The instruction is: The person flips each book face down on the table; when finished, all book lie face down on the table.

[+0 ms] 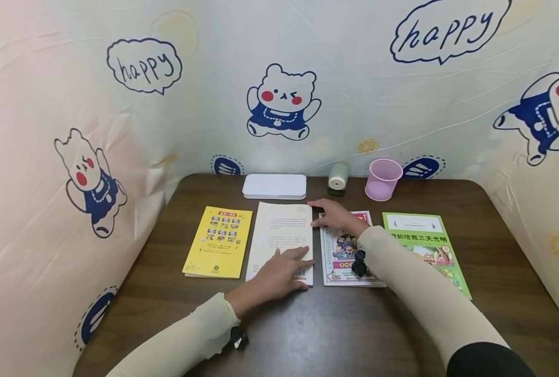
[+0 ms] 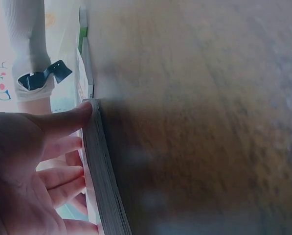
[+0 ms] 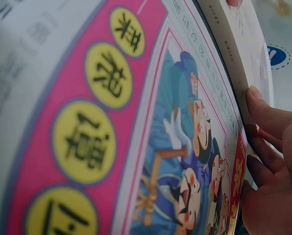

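Observation:
A thick white book (image 1: 279,225) with printed text lies back-cover up on the brown table. My left hand (image 1: 277,272) rests on its lower right part, fingers spread across the cover. In the left wrist view, the left thumb (image 2: 70,120) touches the book's near edge (image 2: 104,181). My right hand (image 1: 337,215) touches the upper right edge and corner, thumb against the book's spine (image 3: 231,54) in the right wrist view. Under the right wrist lies a pink-framed book with cartoon figures (image 1: 343,248), partly hidden by the arm.
A yellow book (image 1: 220,243) lies left; a green book (image 1: 418,238) lies right, partly covered by the right sleeve. Along the back stand a white flat case (image 1: 275,186), a small green-and-white device (image 1: 338,178) and a pink cup (image 1: 383,180). A printed curtain (image 1: 194,120) encloses the table.

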